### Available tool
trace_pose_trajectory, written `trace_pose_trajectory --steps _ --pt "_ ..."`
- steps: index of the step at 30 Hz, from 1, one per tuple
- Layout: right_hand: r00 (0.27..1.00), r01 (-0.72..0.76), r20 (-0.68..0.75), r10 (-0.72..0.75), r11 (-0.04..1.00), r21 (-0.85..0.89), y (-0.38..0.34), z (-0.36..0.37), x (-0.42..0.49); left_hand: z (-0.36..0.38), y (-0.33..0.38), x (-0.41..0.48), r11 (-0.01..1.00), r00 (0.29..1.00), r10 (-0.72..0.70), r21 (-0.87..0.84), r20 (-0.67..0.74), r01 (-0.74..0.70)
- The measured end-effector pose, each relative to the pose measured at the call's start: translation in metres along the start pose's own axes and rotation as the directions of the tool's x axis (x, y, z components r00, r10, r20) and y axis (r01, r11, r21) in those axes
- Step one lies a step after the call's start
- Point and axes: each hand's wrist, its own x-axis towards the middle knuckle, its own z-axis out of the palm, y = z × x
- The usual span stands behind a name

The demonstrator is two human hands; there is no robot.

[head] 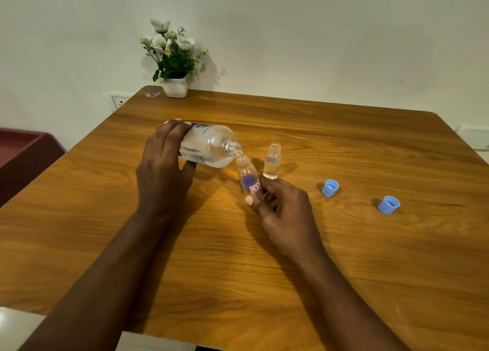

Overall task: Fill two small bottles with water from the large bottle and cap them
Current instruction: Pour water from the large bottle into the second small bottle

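Observation:
My left hand (162, 165) grips the large clear bottle (211, 145), tipped nearly on its side with its open mouth pointing right. That mouth hangs just above the neck of a small labelled bottle (248, 176), which my right hand (280, 205) holds tilted toward it. A second small bottle (272, 161) stands upright just behind, uncapped, with water in its lower part. Two blue caps (330, 188) (388, 205) lie open side up on the table to the right.
The wooden table (264, 258) fills the view. A white pot of flowers (176, 85) stands at its far left corner against the wall, with a small wrapper (153, 94) beside it. A dark red surface (23, 149) lies off the table's left edge.

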Motion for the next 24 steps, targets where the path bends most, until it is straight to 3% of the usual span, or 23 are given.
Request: trace_pose_trajectory --steps 24 --pt "1.0 0.004 -0.002 -0.004 1.0 0.005 0.0007 -0.0007 -0.0013 0.0011 -0.0019 0.0002 0.999 0.997 0.037 0.028 -0.065 -0.035"
